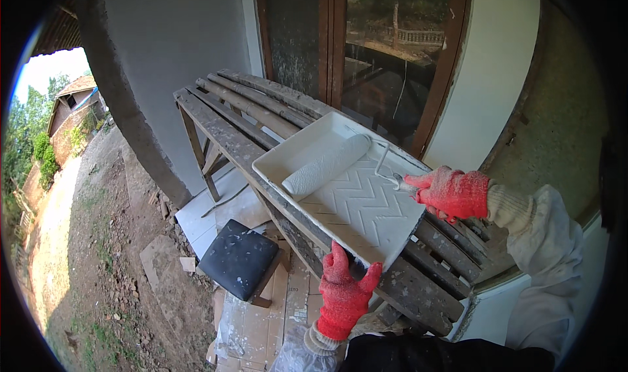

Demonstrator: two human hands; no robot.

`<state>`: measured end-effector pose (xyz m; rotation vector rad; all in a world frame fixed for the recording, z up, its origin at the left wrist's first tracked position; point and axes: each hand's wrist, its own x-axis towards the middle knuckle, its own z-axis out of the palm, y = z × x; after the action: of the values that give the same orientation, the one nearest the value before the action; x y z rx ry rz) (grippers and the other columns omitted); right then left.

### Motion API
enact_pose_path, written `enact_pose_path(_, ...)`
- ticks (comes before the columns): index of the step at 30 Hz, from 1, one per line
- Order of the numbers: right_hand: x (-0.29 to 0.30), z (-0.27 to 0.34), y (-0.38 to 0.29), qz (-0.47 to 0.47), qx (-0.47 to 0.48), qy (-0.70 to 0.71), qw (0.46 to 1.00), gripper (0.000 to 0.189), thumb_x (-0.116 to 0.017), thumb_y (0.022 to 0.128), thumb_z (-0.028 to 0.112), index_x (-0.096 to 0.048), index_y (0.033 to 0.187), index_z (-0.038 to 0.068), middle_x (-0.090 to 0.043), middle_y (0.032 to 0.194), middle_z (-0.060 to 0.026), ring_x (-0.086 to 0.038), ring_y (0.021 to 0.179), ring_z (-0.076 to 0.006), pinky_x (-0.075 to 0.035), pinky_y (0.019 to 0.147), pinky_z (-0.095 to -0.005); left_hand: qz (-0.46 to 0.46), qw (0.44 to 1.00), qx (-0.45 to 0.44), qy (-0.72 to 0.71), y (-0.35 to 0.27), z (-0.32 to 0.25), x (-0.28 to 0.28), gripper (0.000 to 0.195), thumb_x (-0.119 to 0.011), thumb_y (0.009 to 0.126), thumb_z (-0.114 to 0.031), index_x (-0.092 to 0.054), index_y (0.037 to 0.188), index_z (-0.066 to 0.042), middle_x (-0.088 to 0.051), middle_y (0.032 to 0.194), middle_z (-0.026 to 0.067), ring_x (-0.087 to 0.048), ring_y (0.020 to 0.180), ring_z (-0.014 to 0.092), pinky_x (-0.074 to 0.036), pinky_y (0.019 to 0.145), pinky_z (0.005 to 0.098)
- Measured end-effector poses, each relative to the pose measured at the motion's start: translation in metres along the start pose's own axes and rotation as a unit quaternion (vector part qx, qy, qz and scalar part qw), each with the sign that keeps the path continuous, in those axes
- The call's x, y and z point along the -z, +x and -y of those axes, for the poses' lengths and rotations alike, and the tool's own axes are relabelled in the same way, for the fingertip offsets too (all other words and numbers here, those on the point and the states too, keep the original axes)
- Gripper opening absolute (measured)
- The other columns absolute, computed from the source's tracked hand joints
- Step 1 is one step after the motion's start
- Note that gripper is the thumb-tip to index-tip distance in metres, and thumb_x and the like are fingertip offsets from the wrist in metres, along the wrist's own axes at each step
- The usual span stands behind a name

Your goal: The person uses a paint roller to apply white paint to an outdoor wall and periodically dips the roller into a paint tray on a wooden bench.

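A white paint tray (pixel 363 215) with a chevron-ribbed slope sits on a wooden bench. White paint coats the tray. In its deep end lies a paint roller's fluffy sleeve (pixel 327 165), covered in white. My right hand (pixel 454 194), in a red-coated knit glove, grips the roller's handle (pixel 405 184) above the tray's right side. The wire frame (pixel 381 160) runs from that handle to the sleeve. My left hand (pixel 346 293), gloved alike, holds the tray's near edge with index finger and thumb spread along the rim; its other fingers are largely hidden.
The slatted bench (pixel 407 293) carries bamboo poles (pixel 260 108) behind the tray. A paint-spattered black stool (pixel 239 259) stands left on cardboard sheets (pixel 260 325). Beyond the bench are a brown-framed glass door (pixel 333 43) and a grey wall (pixel 176 33). Rubble-strewn ground (pixel 113 254) lies left.
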<state>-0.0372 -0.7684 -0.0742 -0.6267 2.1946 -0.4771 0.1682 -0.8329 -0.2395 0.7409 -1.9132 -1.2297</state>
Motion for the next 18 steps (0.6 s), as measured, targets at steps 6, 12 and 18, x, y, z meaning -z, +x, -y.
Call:
enact_pose_path(6, -0.001, 0.013, 0.026, 0.014, 0.079, -0.004, 0.997, 0.034, -0.048, 0.094, 0.041, -0.057, 0.087, 0.009, -0.049, 0.056, 0.0003, -0.047, 0.043, -0.0091, -0.04, 0.036, -0.0244, 0.014, 0.999, 0.038, 0.011, 0.002, -0.01, 0.003, 0.075, -0.075, 0.071, -0.024, -0.038, 0.134, -0.005, -0.053, 0.105, 0.0167, -0.057, 0.097, 0.028, -0.046, 0.084, 0.0362)
enact_pose_path(12, 0.003, 0.002, 0.065, 0.051, 0.08, 0.075, 0.993, 0.041, -0.048, 0.092, 0.047, -0.056, 0.078, 0.009, -0.051, 0.056, -0.0021, -0.048, 0.042, -0.0123, -0.039, 0.035, -0.0259, 0.001, 0.999, 0.038, -0.005, 0.0, 0.005, -0.008, 0.082, -0.075, 0.07, -0.031, -0.034, 0.136, -0.005, -0.051, 0.111, 0.0188, -0.056, 0.101, 0.033, -0.046, 0.084, 0.0388)
enact_pose_path(18, 0.005, -0.01, 0.101, 0.125, 0.145, 0.138, 0.972, 0.043, -0.042, 0.094, 0.047, -0.054, 0.082, 0.008, -0.053, 0.059, -0.0064, -0.047, 0.041, -0.0155, -0.038, 0.037, -0.0306, 0.009, 0.997, 0.067, 0.029, -0.001, -0.013, -0.008, 0.075, -0.07, 0.073, -0.031, -0.036, 0.136, -0.006, -0.053, 0.111, 0.0176, -0.055, 0.105, 0.029, -0.044, 0.089, 0.0363)
